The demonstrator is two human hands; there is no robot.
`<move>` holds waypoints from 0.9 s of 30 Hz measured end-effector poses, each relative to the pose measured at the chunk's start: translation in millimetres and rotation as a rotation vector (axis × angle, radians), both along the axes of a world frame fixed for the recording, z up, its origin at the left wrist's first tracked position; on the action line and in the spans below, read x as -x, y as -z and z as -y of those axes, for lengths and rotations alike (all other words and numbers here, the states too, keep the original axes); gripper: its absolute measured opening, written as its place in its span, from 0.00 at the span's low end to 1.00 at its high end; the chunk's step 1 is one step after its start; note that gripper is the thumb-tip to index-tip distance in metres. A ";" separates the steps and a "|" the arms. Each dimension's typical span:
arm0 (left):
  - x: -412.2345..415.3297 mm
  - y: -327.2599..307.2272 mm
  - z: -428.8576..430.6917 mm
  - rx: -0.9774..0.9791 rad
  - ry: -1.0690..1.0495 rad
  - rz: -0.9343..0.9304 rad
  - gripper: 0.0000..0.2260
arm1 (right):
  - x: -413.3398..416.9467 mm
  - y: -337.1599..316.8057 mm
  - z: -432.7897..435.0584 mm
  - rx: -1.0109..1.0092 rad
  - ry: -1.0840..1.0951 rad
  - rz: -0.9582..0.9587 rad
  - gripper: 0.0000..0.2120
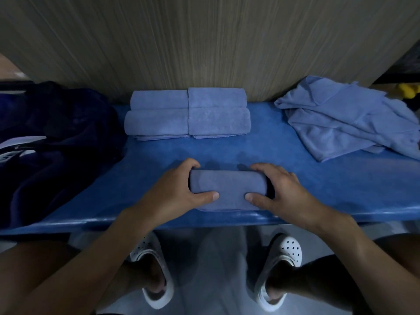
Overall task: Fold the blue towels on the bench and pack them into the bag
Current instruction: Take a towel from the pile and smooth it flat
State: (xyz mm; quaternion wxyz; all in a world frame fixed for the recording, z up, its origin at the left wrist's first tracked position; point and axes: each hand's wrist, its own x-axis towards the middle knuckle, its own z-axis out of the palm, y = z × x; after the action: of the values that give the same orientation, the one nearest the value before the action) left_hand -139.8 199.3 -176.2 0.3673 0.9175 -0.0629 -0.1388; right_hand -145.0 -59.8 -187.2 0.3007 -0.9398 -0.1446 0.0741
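At the counter's [141, 178] near edge, the left hand [175, 189] and right hand [286, 189] grip a rolled towel [227, 189], fingers [193, 163] curled around its ends; four folded towels [188, 114] lie behind.

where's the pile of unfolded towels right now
In the head view, the unfolded towels lie heaped at the right end of the bench, right of the four folded towels.

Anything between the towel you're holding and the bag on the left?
Nothing visible. The left hand and right hand grip the rolled towel; only bench lies between it and the bag. The finished rolls sit farther back.
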 end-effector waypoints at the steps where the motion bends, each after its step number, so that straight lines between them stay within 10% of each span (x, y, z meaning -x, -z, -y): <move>1: 1.6 -0.3 0.3 0.011 -0.027 0.007 0.25 | 2.4 -0.2 -1.3 -0.036 0.023 -0.023 0.31; 18: -65.6 -55.1 -58.4 0.477 -0.572 0.270 0.18 | -85.4 -62.5 -103.7 -0.601 0.329 -0.100 0.15; 27: -128.3 -48.4 -109.1 0.450 -0.563 0.226 0.14 | -163.0 -60.1 -153.9 -0.518 0.312 -0.102 0.21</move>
State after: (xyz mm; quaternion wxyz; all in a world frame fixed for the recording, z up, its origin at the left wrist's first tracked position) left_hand -11.5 308.3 -127.9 0.5740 0.8049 0.1228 0.0870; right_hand 18.0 94.0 -127.1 0.5448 -0.8378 0.0028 0.0347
